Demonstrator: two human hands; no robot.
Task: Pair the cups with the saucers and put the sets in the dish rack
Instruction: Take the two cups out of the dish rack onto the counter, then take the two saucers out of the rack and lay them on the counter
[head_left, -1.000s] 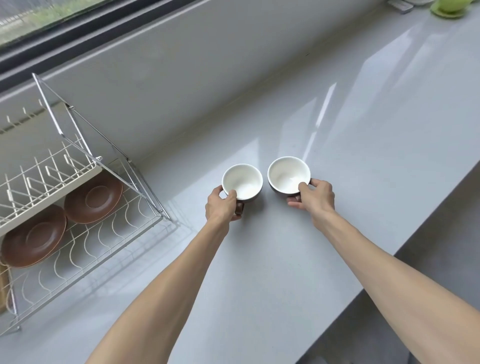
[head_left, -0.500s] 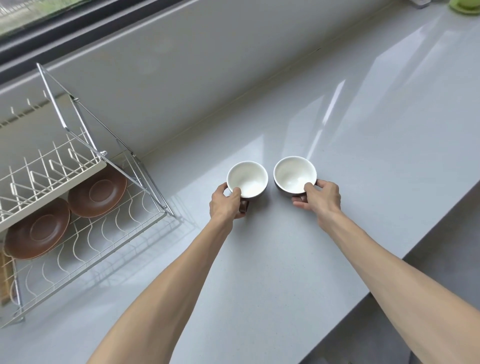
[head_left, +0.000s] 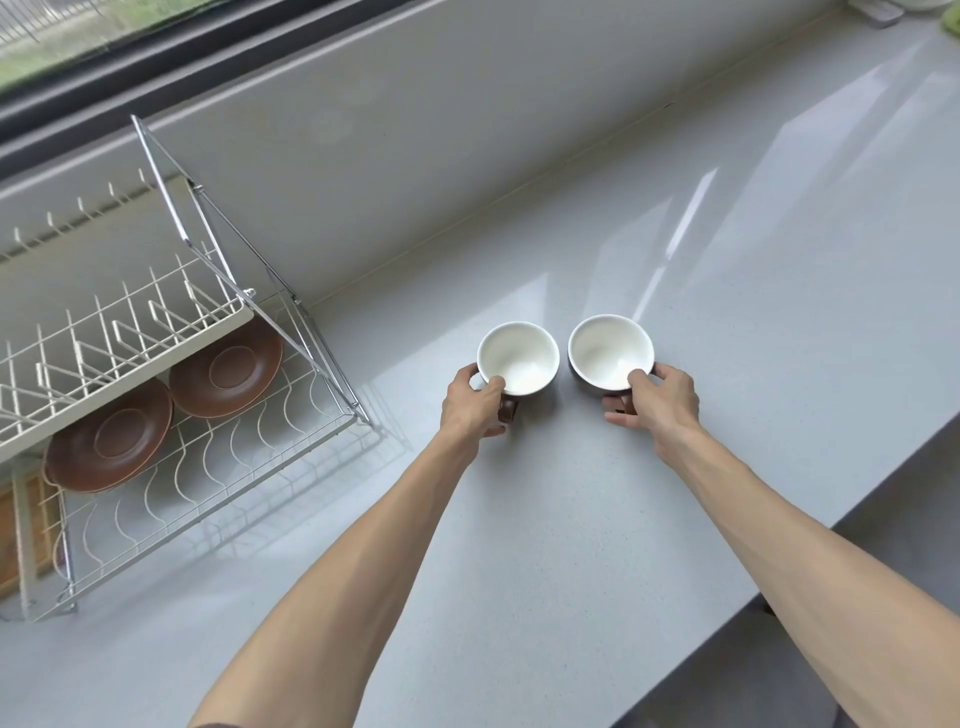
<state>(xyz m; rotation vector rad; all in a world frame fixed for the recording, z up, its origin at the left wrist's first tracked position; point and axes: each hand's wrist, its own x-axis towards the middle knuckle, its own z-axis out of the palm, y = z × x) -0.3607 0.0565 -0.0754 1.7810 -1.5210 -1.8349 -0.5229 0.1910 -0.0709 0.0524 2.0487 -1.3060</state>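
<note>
While both cups sat upright on the grey countertop (head_left: 727, 364), I had a hand on each. My left hand (head_left: 470, 402) was closed on the left cup (head_left: 518, 357), thumb hooked over the near rim, fingers wrapped at the brown handle below. My right hand (head_left: 655, 400) was closed on the right cup (head_left: 610, 352) the same way, thumb on the rim; its handle was mostly hidden under the fingers. The cups stood just beside each other, apart, white inside, dark outside.

Both brown saucers lay flat on the lower tier of the dish rack (head_left: 218, 467), well to the left: the far saucer (head_left: 227, 369) and the near saucer (head_left: 110, 437), the near one partly tucked under the white upper shelf (head_left: 119, 343).

Risks noted, as judgement:
- Upper shelf overhangs the saucers; a cup carried in high could knock the shelf edge or the slanted chrome frame (head_left: 244, 275).
- Moving both cups at once to the left means the right arm crossing over; cups could clink together.
- Thumb-on-rim hold is shallow; a glazed cup could rotate or slip if tilted.
- Saucers rest on wavy wire; a cup set off-centre could rock the saucer.
</note>
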